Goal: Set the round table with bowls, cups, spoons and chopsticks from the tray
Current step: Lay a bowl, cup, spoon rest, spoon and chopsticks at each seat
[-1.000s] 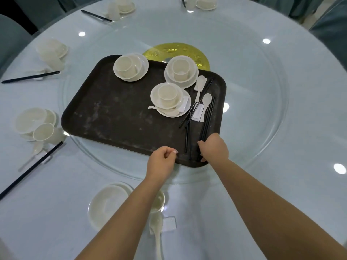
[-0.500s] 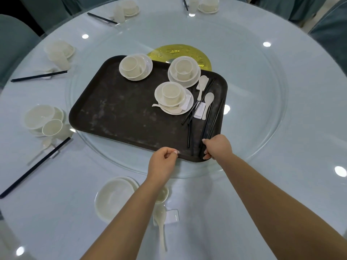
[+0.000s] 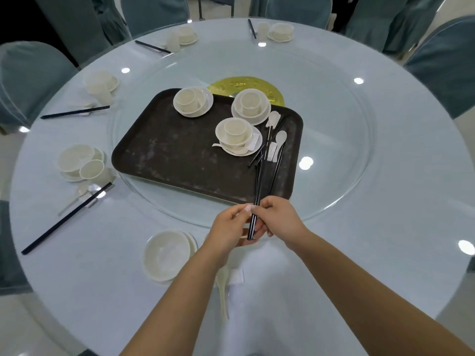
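**Chopsticks pair lifted off the tray edge, not yet laid down**

Chopsticks [image 3: 257,191] are the thing in hand: a black pair, its far end reaching over the near right corner of the dark tray [image 3: 180,155], its near end hanging above the worktop [image 3: 385,201] in front of the person. The tray sits on the glass turntable [image 3: 341,124], and that is the largest risk as I judge it; a nudge from a wrist or from the sticks' far tips could turn the glass and shift the three stacked bowl-and-cup sets [image 3: 235,134] riding on it. Next, the far tips lie close to the loose chopsticks [image 3: 276,170] and white spoons [image 3: 279,140] left on the tray, so dragging the pair back low might rake those along or tip one off the rim. Smallest, the two sticks could slip out of line or drop.

Both hands have fingers curled. The right hand [image 3: 279,219] grips the pair near its lower end; the left hand [image 3: 231,227] pinches the same pair with thumb and fingertips, just beside the right. The nearest place setting, bowl [image 3: 164,255] and spoon [image 3: 222,291], has no chopsticks yet.
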The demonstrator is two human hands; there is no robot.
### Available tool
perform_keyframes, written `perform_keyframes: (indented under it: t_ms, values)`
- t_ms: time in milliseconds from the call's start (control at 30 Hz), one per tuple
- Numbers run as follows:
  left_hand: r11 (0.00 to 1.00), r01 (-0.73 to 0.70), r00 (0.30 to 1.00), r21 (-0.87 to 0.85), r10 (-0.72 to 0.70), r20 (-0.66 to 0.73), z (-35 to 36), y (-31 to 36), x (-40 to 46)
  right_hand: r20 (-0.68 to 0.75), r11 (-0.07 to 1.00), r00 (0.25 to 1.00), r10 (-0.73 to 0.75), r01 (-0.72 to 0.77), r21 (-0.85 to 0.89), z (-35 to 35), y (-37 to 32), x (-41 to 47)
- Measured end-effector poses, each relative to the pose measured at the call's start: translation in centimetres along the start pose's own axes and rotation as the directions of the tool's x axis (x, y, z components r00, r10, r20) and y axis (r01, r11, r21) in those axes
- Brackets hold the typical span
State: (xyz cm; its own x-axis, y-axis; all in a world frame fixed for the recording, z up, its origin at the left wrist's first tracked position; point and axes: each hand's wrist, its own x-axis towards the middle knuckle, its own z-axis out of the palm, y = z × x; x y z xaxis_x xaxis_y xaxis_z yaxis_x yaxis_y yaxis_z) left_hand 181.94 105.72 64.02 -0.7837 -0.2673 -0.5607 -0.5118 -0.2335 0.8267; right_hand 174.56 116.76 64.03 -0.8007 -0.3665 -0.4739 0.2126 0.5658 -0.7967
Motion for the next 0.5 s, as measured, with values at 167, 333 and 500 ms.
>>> perform_keyframes:
  t_ms: [167,333,500]
  values:
    - [0.995,-0.060,0.996,-0.078,0.064,0.056,-1.0,-0.4,-2.7,0.055,0.988,0.998,0.012,-0.021,0.154,0.9,-0.7,-2.4]
    - [0.995,-0.069,0.991,-0.078,0.077,0.105,-2.9,-1.2,-4.8,0.108,0.978,0.994,0.026,-0.047,0.201,1.9,-0.9,-4.1]
    - [0.989,-0.074,0.993,-0.128,0.084,0.077,-4.1,-2.0,-6.1,0.108,0.987,0.994,-0.004,-0.013,0.158,3.1,-1.5,-5.0]
